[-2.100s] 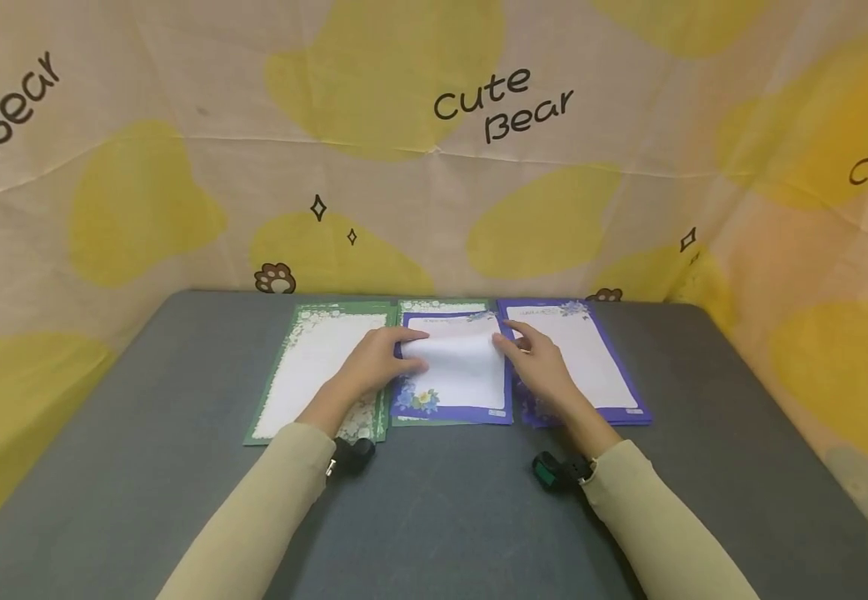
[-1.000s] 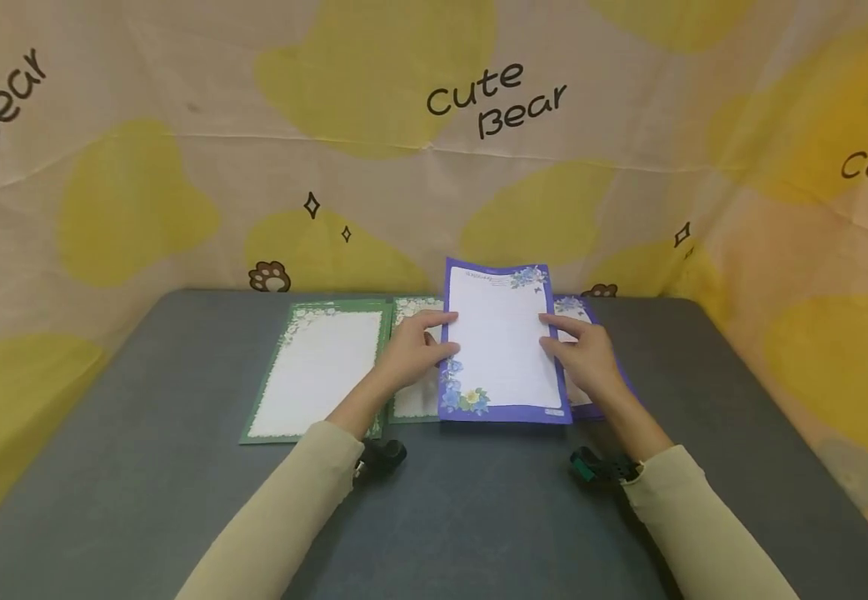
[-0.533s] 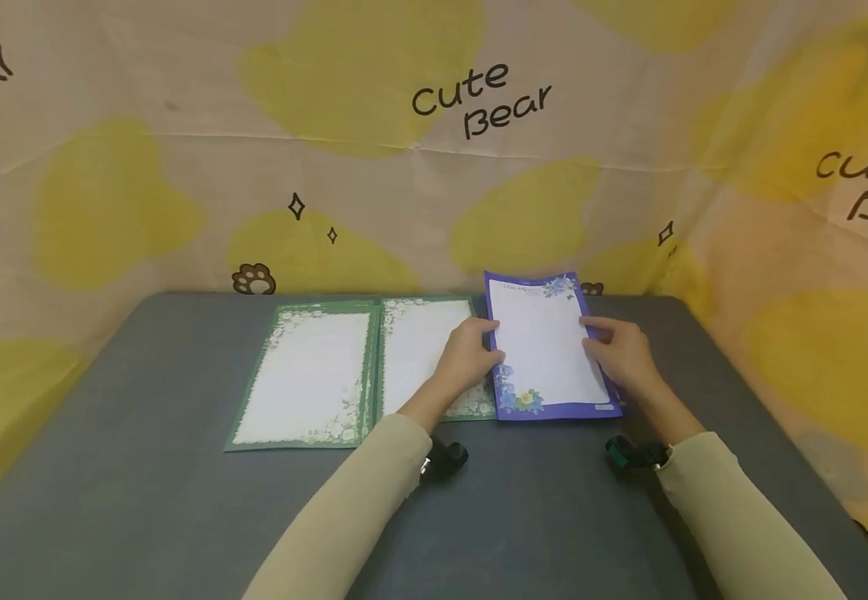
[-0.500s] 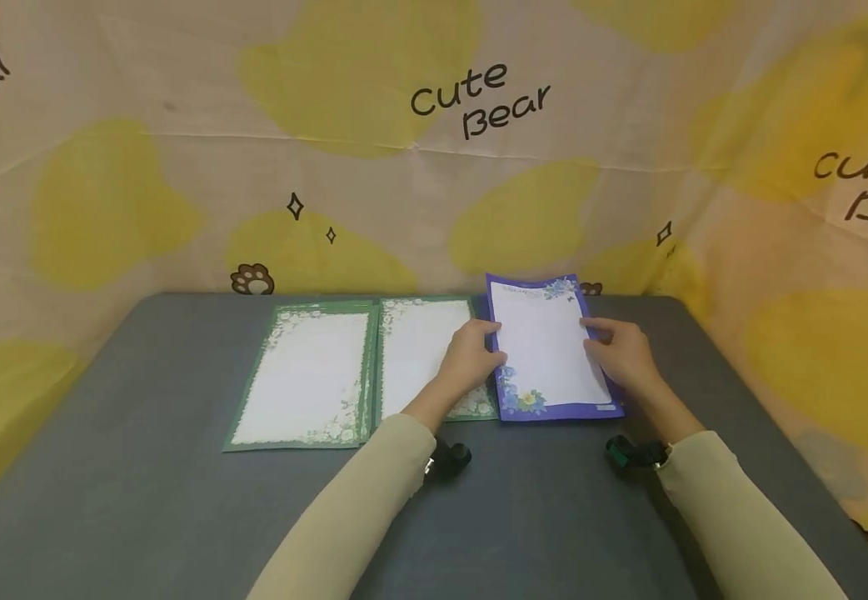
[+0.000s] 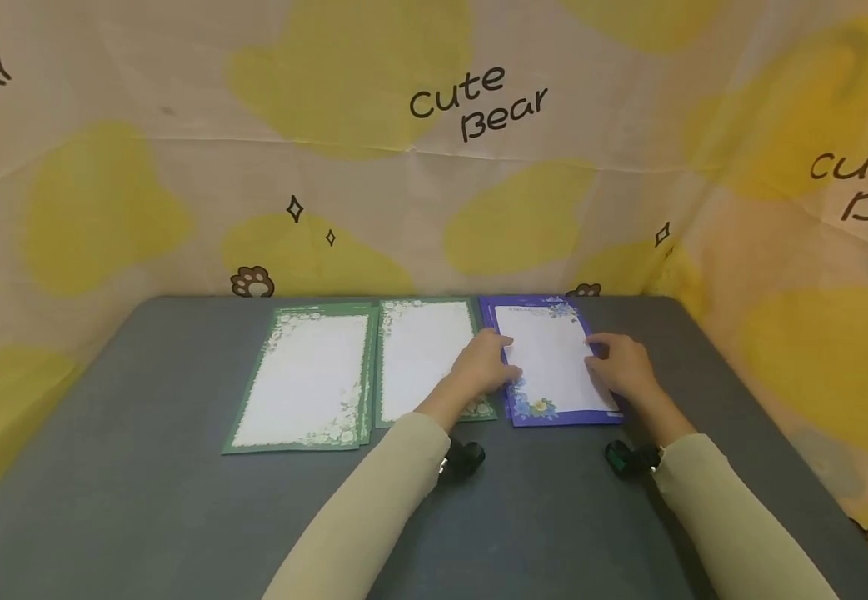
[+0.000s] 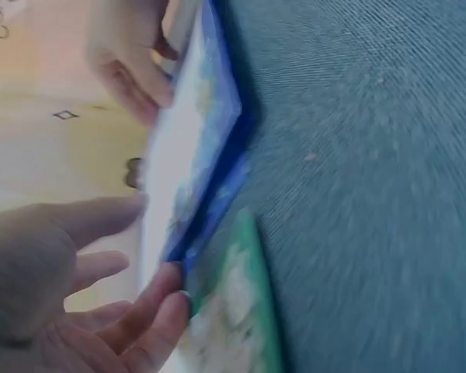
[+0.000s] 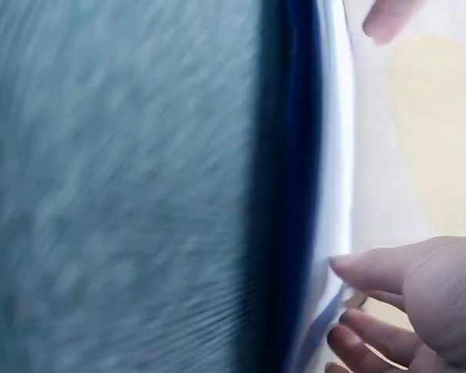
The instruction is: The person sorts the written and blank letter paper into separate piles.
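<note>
A purple-bordered sheet of paper (image 5: 550, 358) with blue flowers at two corners lies low over other purple-bordered sheets (image 5: 487, 312), whose edges peek out at its left and top. My left hand (image 5: 479, 364) pinches its left edge; in the left wrist view the thumb is on the white face and the fingertips (image 6: 169, 284) are at the edge. On the opposite side my right hand (image 5: 625, 365) holds the right edge, the thumb (image 7: 365, 268) on top in the right wrist view. Beneath my left wrist lies a green-bordered sheet (image 5: 422, 350) with white flowers.
A slightly fanned stack of green-bordered sheets (image 5: 302, 379) lies at the left. All the paper rests near the back of the grey table (image 5: 179, 508). Behind hangs a patterned cloth (image 5: 359, 100) with yellow patches.
Both hands have carried the purple-bordered sheet from the middle pile to the right and lowered it over the purple sheets. The green-bordered sheet in the middle is now uncovered.
</note>
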The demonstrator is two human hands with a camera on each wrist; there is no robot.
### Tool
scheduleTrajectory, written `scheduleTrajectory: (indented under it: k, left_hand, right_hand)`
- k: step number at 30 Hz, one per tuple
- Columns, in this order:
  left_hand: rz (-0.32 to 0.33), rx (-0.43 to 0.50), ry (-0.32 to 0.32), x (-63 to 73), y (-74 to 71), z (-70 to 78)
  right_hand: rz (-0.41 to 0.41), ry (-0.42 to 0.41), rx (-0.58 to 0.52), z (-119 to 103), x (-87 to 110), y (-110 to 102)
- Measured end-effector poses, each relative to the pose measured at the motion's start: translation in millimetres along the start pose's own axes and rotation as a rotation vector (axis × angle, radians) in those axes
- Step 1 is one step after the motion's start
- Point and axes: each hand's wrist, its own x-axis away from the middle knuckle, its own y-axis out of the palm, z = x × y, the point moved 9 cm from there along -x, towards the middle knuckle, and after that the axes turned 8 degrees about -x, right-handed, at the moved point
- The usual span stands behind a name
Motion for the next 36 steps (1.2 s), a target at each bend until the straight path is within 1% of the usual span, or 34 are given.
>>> scheduleTrajectory:
  k: [2, 4, 5, 7, 10, 13, 16, 18, 20, 23, 26, 28, 32, 34, 36]
  left_hand:
    - [-0.008, 0.014, 0.031, 6.1, -9.9, 2.7]
    - [-0.017, 0.043, 0.073, 14.1, -22.5, 4.4]
    - [-0.022, 0.058, 0.092, 18.7, -29.7, 4.3]
    - [-0.014, 0.058, 0.121, 28.3, -44.7, 0.4]
    - [0.020, 0.007, 0.127, 40.6, -62.6, -16.3]
    - [0.060, -0.050, 0.106, 49.8, -72.6, -42.0]
    - [0.065, -0.035, 0.091, 54.1, -73.0, -70.5]
    - [0.055, -0.025, 0.086, 55.1, -70.5, -88.2]
    - [0.045, -0.023, 0.085, 56.1, -68.0, -102.7]
    - [0.038, -0.096, 0.084, 57.4, -65.6, -118.8]
    - [0.033, -0.172, 0.072, 58.5, -63.8, -129.5]
    - [0.021, -0.195, 0.063, 58.5, -62.1, -133.9]
    - [-0.025, -0.163, 0.052, 58.3, -54.3, -140.8]
    - [-0.031, -0.147, 0.047, 58.6, -51.5, -143.4]
    - [-0.015, -0.141, 0.049, 58.7, -50.9, -144.8]
  right_hand:
    - [-0.002, -0.015, 0.013, -6.1, 3.5, -2.2]
    - [0.005, -0.050, 0.007, -18.2, 9.0, -5.0]
    - [0.011, -0.076, -0.004, -26.4, 12.0, -5.8]
    - [0.012, -0.143, -0.040, -45.4, 17.9, -4.0]
    - [-0.030, -0.268, -0.096, -76.5, 23.5, 8.0]
    - [-0.115, -0.365, -0.152, -101.6, 23.4, 27.6]
    - [-0.209, -0.406, -0.191, -116.9, 20.2, 47.5]
    - [-0.269, -0.417, -0.190, -123.2, 17.3, 60.6]
    - [-0.314, -0.433, -0.169, -128.6, 15.2, 72.1]
    - [-0.377, -0.461, -0.122, -136.7, 11.7, 88.5]
    - [-0.427, -0.492, -0.074, -144.1, 9.2, 102.5]
    - [-0.450, -0.505, -0.039, -146.8, 7.8, 110.4]
    - [-0.486, -0.478, 0.000, -146.3, 7.1, 121.6]
    - [-0.488, -0.465, 0.017, -145.9, 8.1, 123.1]
    - [-0.478, -0.470, 0.038, -146.7, 9.3, 122.8]
